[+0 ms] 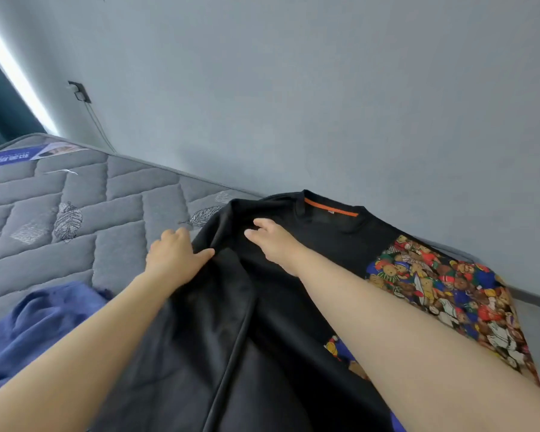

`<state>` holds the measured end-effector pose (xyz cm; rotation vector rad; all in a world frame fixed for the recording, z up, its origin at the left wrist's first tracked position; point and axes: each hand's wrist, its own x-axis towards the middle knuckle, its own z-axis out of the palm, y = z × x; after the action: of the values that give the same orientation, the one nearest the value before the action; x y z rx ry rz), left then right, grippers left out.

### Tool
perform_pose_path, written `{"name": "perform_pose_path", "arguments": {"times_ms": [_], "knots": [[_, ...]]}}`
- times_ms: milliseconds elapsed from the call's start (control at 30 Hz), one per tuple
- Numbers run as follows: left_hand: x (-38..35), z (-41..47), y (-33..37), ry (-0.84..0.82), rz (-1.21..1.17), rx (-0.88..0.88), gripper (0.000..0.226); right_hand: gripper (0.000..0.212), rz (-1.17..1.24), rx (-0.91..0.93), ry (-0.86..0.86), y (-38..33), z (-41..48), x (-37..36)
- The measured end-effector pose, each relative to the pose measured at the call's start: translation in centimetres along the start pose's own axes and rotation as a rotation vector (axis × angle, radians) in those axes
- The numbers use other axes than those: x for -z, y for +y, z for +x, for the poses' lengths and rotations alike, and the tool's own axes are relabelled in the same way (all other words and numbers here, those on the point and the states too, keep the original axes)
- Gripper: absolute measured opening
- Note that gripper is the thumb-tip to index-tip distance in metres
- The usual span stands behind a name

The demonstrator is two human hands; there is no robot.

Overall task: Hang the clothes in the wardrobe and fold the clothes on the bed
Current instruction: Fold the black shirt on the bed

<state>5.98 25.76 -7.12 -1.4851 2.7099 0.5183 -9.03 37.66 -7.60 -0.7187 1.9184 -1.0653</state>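
Blue cloth [35, 322] bunched at lower left on mattress [85, 194]. Mattress label [35, 152] has white writing, unreadable. Left hand [175, 257] reaches forward, fingers curled on black shirt [293, 307] edge, thumb out. Right hand [272, 241] pinches fabric below the collar. Shirt lies flat on the mattress, bear print [443, 291] at right.

Left hand [175, 255], right hand [273, 243] outstretched, curled.

black shirt [318, 244] with bear-print sleeve, spread on mattress [75, 219], collar far
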Motion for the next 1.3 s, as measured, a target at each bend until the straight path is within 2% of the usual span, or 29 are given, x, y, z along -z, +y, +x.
{"name": "perform_pose_path", "arguments": {"times_ms": [100, 200, 267, 433, 500, 600, 700, 800, 867, 967, 1033, 1100, 1200, 1300], "knots": [[-2.1, -3.9, 0.8, 0.084, -0.164, -0.213, 0.048, 0.044, -0.03, 0.037, 0.07, 3.9, -4.6, 0.2], [-3.7, -9.1, 1.4, 0.065, -0.284, -0.396, 0.041, 0.026, -0.097, 0.075, 0.19, 7.2, -10.4, 1.0], [-4.5, -12.4, 1.0, 0.025, -0.323, -0.448, 0.034, 0.019, -0.14, 0.082, 0.233, 8.8, -14.3, 1.2], [-4.8, -19.0, -2.1, 0.052, -0.363, -0.419, 0.025, 0.025, -0.137, 0.132, 0.181, 10.8, -22.4, -0.6], [-4.5, -21.3, -3.5, 0.068, -0.346, -0.417, 0.025, 0.041, -0.206, 0.14, 0.075, 11.2, -24.6, -1.9], [-4.6, -24.4, -5.4, 0.004, -0.308, -0.434, 0.035, 0.076, -0.284, 0.106, -0.066, 12.0, -26.4, -3.3], [-5.6, -26.5, -6.7, -0.1, -0.198, -0.492, 0.058, 0.086, -0.351, 0.12, -0.088, 12.9, -27.5, -3.7], [-7.0, -27.8, -6.7, -0.224, 0.121, -0.464, 0.098, 0.09, -0.443, 0.156, -0.101, 13.7, -28.5, -4.2], [-7.6, -27.9, -6.4, -0.194, 0.238, -0.463, 0.099, 0.084, -0.537, 0.203, -0.067, 14.1, -28.9, -4.9], [-7.3, -27.4, -6.0, -0.037, 0.198, -0.526, 0.047, 0.067, -0.665, 0.288, 0.032, 14.3, -28.9, -5.6], [-6.4, -26.9, -5.9, 0.009, 0.149, -0.607, 0.029, 0.058, -0.653, 0.288, 0.102, 13.9, -28.9, -5.8], [-5.0, -26.9, -6.2, 0.057, 0.085, -0.673, 0.029, 0.045, -0.614, 0.298, 0.176, 13.0, -28.9, -5.7], [-2.2, -27.4, -7.5, 0.051, 0.111, -0.719, 0.046, 0.027, -0.564, 0.339, 0.267, 10.7, -29.2, -5.4], [0.5, -27.4, -10.2, -0.046, 0.138, -0.725, 0.058, 0.026, -0.58, 0.395, 0.334, 8.4, -29.7, -5.2]]}}
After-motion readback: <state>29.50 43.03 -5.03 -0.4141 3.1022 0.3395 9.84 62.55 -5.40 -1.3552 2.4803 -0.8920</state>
